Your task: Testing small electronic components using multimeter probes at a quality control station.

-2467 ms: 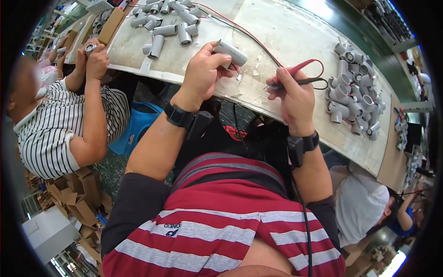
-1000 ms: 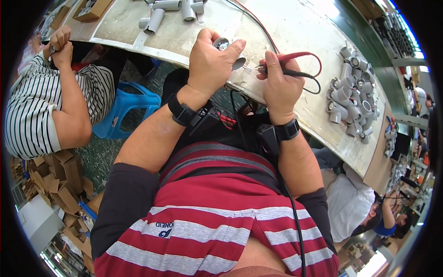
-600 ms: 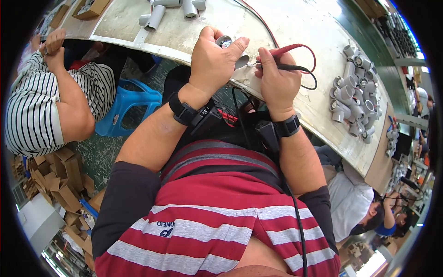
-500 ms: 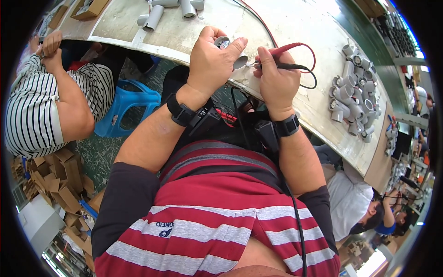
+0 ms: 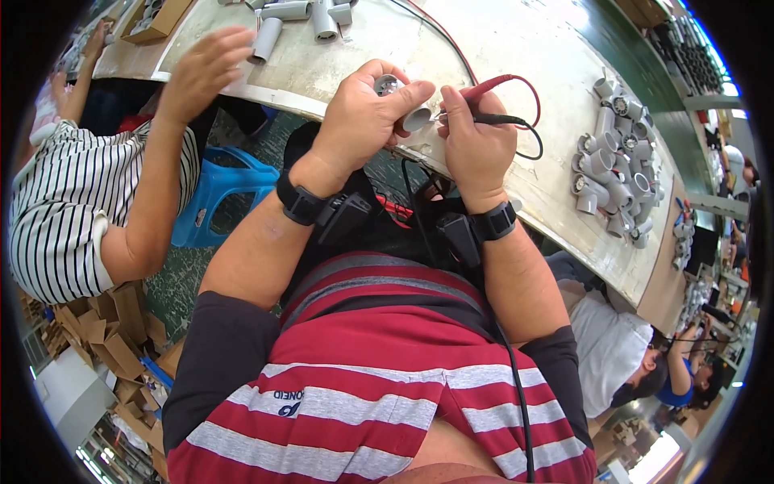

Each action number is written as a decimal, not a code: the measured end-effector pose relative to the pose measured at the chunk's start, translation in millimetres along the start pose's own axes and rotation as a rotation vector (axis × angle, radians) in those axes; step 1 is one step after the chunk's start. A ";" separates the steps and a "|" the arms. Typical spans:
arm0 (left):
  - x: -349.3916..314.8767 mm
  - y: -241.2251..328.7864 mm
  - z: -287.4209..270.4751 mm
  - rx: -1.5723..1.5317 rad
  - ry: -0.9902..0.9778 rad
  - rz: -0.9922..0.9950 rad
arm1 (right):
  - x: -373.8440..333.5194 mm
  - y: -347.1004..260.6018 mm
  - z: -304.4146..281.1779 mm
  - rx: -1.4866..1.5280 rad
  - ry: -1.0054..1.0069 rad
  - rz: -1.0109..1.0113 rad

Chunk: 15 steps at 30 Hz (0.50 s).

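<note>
At far left, a co-worker in a black-and-white striped shirt (image 5: 60,214) sits by a blue stool (image 5: 189,222); that person's blurred hand (image 5: 211,68) is raised near the table's edge, fingers extended, below an open cardboard box (image 5: 171,16); next along the table (image 5: 540,60) lie loose grey fittings (image 5: 266,39), well apart from the wearer's grip.

The wearer's left hand (image 5: 359,117) comes in above a black wristband (image 5: 300,202), closed around a grey tubular housing (image 5: 417,119); the thumb lies across its near side, while most of the other fingers are hidden; one round end, with parts visible inside, shows above the thumb, between it and the index finger; the other open end pokes out below the thumb and faces the right hand, so the middle of the housing sits within the grip.

Just beside that lower opening are thin metal tips; whether they touch anything is too small to tell; the right hand (image 5: 482,149) pinches a red probe (image 5: 486,85) and a black probe (image 5: 496,119) together, thumb along the near side, their leads looping off to the right; farther right, a heap of grey fittings (image 5: 617,173) stands well apart from both hands.
</note>
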State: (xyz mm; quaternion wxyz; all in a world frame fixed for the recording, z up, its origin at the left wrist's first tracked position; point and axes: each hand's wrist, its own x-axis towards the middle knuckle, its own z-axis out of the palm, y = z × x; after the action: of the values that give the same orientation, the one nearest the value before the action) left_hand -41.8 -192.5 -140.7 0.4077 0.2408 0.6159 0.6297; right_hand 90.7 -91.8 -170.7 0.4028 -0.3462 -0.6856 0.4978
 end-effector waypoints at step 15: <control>4.0 -13.9 -40.7 0.614 -0.331 0.535 | 3.4 5.8 0.2 -0.079 -0.022 -0.055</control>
State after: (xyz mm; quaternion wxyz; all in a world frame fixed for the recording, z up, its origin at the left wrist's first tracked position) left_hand -73.8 -214.1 -160.1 0.2331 0.5994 0.6168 0.4539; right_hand 89.5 -87.4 -175.6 0.3948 -0.3376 -0.7184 0.4627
